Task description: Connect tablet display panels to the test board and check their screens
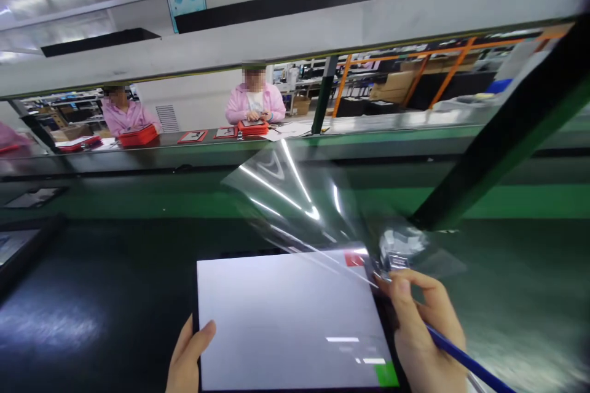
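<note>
A tablet [286, 319] with a white screen lies on the dark bench in front of me. My left hand [187, 356] grips its left edge, thumb resting on the screen's corner. My right hand [421, 331] pinches a clear protective film [295, 202] at the tablet's top right corner. The film is lifted off the screen and curls up and away to the left. A red tab [354, 259] sits at that corner and a green tab [386, 374] at the bottom right. A blue stick [465, 361] also runs through my right hand.
A green conveyor [138, 202] runs across behind the bench, with a black post [502, 135] slanting up at the right. Two people in pink coats [255, 104] work at the far side among red trays [138, 134]. Dark trays [18, 245] lie at the left.
</note>
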A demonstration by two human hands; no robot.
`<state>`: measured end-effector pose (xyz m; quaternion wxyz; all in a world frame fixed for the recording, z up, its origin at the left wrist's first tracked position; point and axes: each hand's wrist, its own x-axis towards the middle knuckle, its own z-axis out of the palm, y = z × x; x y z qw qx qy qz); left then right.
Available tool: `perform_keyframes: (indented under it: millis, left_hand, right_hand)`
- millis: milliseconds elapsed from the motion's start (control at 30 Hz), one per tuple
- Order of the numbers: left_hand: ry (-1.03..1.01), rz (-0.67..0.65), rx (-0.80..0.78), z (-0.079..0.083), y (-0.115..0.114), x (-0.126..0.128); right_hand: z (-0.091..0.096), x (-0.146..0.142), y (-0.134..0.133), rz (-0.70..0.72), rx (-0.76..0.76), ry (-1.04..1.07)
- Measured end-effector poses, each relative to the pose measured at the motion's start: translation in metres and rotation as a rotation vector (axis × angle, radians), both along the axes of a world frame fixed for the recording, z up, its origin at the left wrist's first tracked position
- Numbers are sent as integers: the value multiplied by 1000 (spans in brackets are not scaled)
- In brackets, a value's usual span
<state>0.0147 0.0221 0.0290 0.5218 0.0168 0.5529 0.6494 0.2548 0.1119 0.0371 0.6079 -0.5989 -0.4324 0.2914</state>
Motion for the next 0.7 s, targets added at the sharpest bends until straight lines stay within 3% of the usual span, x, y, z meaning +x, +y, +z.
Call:
perform_keyframes:
  millis: [167,300,533,633,700]
  left_hand:
    - [-30,-98,220,-4,-7,-8]
    - [6,-206,202,-12,-9,-16]
    - [-21,-135,68,-11,-7,-19]
    - [43,-10,2,-16,-11,-30]
    - [109,96,-32,-20,-13,-35]
  right_hand:
    - [-3,-2,-8,-66,-36,79]
    - [-6,3,-12,-81,-86,127]
    - [-6,2,-14,-89,-70,193]
    - [-7,-1,-18,-63,-50,221]
    - [-11,4,-20,-4,8,118]
